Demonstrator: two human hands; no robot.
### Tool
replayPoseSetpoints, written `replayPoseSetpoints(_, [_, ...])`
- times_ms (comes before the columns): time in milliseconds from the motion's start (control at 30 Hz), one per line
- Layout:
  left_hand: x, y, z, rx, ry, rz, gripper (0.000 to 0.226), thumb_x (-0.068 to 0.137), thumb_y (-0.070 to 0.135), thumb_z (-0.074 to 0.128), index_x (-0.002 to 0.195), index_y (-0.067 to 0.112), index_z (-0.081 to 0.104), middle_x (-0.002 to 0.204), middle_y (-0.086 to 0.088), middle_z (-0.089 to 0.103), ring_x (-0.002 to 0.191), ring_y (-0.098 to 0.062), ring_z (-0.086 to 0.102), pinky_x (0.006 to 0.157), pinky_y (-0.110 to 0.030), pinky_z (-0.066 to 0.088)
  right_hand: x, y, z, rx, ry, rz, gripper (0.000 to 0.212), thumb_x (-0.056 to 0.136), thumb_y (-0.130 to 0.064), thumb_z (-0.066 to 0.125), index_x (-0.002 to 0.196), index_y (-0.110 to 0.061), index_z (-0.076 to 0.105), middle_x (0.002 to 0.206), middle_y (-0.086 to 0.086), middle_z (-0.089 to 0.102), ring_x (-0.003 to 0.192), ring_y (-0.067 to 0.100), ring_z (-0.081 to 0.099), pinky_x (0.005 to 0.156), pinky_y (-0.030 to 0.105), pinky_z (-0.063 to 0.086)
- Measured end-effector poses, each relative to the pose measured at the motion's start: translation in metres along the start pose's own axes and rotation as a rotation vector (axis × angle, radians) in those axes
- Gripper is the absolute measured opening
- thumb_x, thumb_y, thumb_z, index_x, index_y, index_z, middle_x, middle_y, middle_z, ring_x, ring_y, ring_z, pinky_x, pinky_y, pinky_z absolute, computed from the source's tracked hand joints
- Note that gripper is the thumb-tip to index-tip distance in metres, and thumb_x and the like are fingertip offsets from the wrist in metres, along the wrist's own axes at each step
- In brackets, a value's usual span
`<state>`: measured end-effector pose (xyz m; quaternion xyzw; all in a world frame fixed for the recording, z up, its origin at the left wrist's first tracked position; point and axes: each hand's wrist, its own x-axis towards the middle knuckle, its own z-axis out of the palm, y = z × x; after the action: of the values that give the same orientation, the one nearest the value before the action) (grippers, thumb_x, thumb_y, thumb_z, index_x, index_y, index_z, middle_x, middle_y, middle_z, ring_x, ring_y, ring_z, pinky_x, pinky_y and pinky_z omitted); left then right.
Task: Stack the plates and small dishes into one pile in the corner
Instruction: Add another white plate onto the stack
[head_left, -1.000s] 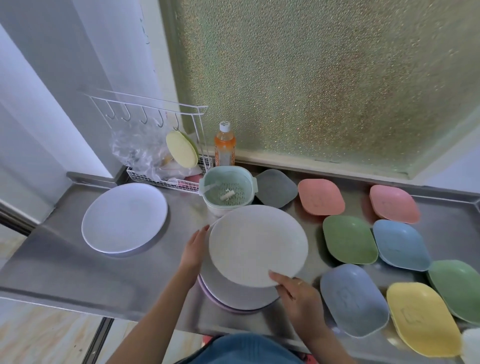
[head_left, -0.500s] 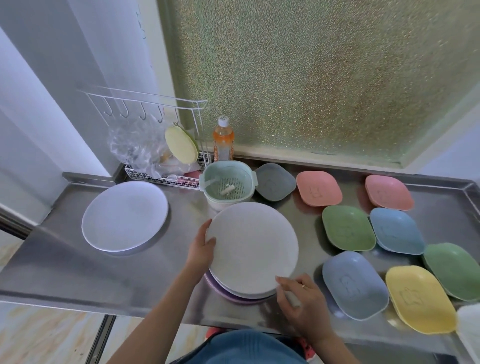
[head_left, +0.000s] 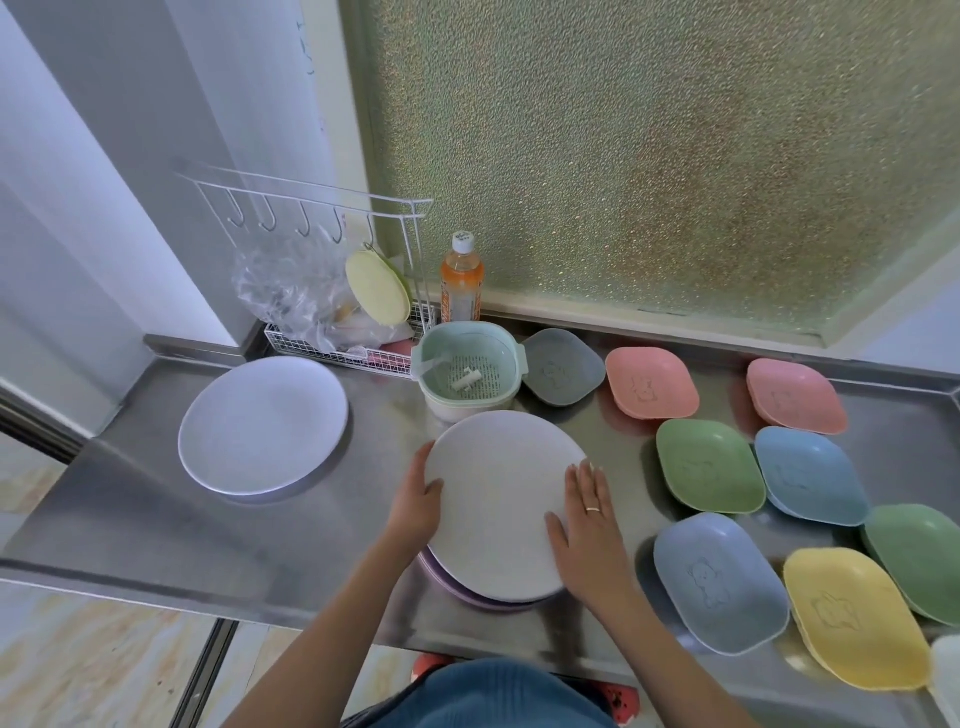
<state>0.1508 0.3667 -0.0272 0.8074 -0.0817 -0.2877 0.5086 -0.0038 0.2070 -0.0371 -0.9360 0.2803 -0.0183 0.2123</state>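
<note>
Head view: at lower centre of the frame, a pale round plate (head_left: 501, 499) tops a short plate stack (head_left: 467, 597) on the steel tabletop (head_left: 130, 525). Left hand (head_left: 415, 506) grips its left rim, thumb apparently curled over the edge; right hand (head_left: 589, 530) lies flat, fingers straight, on its right side. Second white plate (head_left: 262, 423) sits at centre left; coloured small dishes (head_left: 709, 465) fill the right.

We now have the white plate (head_left: 501, 499) resting squarely on the pile (head_left: 467, 597), where a second ago we held it raised and off to the right. Our right hand (head_left: 587, 530) no longer pinches the near rim; it lies flat on the right edge. Our left hand (head_left: 415, 506) now cups the left rim.
</note>
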Motion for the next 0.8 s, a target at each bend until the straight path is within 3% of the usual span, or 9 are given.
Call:
replayPoseSetpoints(100, [0.002,-0.002,0.000,0.029,0.005,0.010,0.053,0.094,0.003,0.039,0.143,0.021,0.030,0.123,-0.002,0.047,0.116,-0.027,0.048,0.100,-0.037,0.040,0.001,0.002,0.002,-0.020,0.012,0.006,0.080,0.080,-0.052,0.006,0.149,-0.010,0.007,0.156,0.002,-0.004,0.140,0.011,-0.014,0.119,0.036,0.002])
replayPoseSetpoints(167, [0.001,-0.003,-0.002,-0.003,0.028,0.020,0.048,0.093,0.006,0.043,0.138,0.022,0.039,0.118,0.003,0.051,0.110,-0.022,0.051,0.096,-0.034,0.042,0.001,-0.001,-0.002,0.004,0.034,0.057,0.073,0.084,-0.048,0.013,0.149,-0.015,0.013,0.158,0.000,0.006,0.144,0.012,-0.003,0.117,0.040,0.002])
replayPoseSetpoints(300, [0.004,-0.011,-0.024,-0.173,0.303,-0.076,0.018,0.092,0.019,0.051,0.100,0.018,0.067,0.098,0.000,0.067,0.092,-0.018,0.059,0.082,-0.029,0.043,0.003,-0.012,-0.013,0.040,0.201,0.075,0.055,0.087,-0.029,0.037,0.141,-0.020,0.035,0.152,-0.001,0.032,0.140,0.014,0.026,0.114,0.045,0.000])
replayPoseSetpoints(400, [0.019,-0.034,-0.060,-0.297,0.563,-0.353,0.025,0.092,0.030,0.047,0.084,0.011,0.062,0.088,-0.014,0.066,0.077,-0.027,0.059,0.077,-0.038,0.048,0.009,-0.022,-0.015,0.030,0.121,0.027,0.050,0.091,-0.021,0.045,0.140,-0.024,0.035,0.153,-0.007,0.027,0.143,0.009,0.016,0.113,0.048,-0.005])
replayPoseSetpoints(467, [0.027,-0.047,-0.085,-0.327,0.566,-0.521,0.036,0.094,0.037,0.044,0.088,0.004,0.057,0.075,-0.016,0.058,0.067,-0.029,0.059,0.068,-0.038,0.054,0.010,-0.028,-0.012,-0.005,0.096,-0.019,0.053,0.088,-0.020,0.042,0.140,-0.026,0.035,0.153,-0.009,0.026,0.142,0.004,0.009,0.112,0.048,-0.008])
replayPoseSetpoints(533, [0.033,-0.050,-0.102,-0.556,0.569,-0.608,0.040,0.092,0.041,0.049,0.085,0.001,0.051,0.070,-0.013,0.053,0.058,-0.025,0.057,0.048,-0.031,0.055,0.009,-0.033,-0.009,-0.018,0.104,-0.052,0.056,0.082,-0.020,0.039,0.138,-0.026,0.038,0.152,-0.008,0.031,0.140,0.002,0.007,0.111,0.048,-0.009])
replayPoseSetpoints(667, [0.044,-0.052,-0.127,-0.859,0.524,-0.625,0.036,0.093,0.031,0.052,0.109,0.000,0.042,0.088,-0.022,0.061,0.066,-0.029,0.060,0.050,-0.037,0.055,0.005,-0.039,-0.005,-0.016,0.093,-0.048,0.054,0.081,-0.018,0.040,0.134,-0.026,0.043,0.149,-0.007,0.037,0.141,0.003,0.014,0.113,0.051,-0.005])
replayPoseSetpoints(733, [0.054,-0.060,-0.137,-0.942,0.516,-0.628,0.035,0.096,0.017,0.046,0.125,0.000,0.041,0.120,-0.027,0.058,0.088,-0.035,0.064,0.052,-0.037,0.057,0.003,-0.042,-0.004,-0.002,0.098,-0.035,0.054,0.080,-0.018,0.040,0.132,-0.026,0.046,0.147,-0.007,0.039,0.139,0.000,0.013,0.113,0.052,-0.004])
replayPoseSetpoints(800, [0.059,-0.064,-0.145,-1.012,0.524,-0.644,0.023,0.095,0.004,0.041,0.116,-0.001,0.050,0.137,-0.021,0.049,0.119,-0.034,0.055,0.054,-0.030,0.057,0.002,-0.044,-0.006,-0.003,0.097,-0.020,0.052,0.081,-0.015,0.043,0.132,-0.028,0.046,0.147,-0.009,0.038,0.138,-0.003,0.009,0.111,0.050,-0.009])
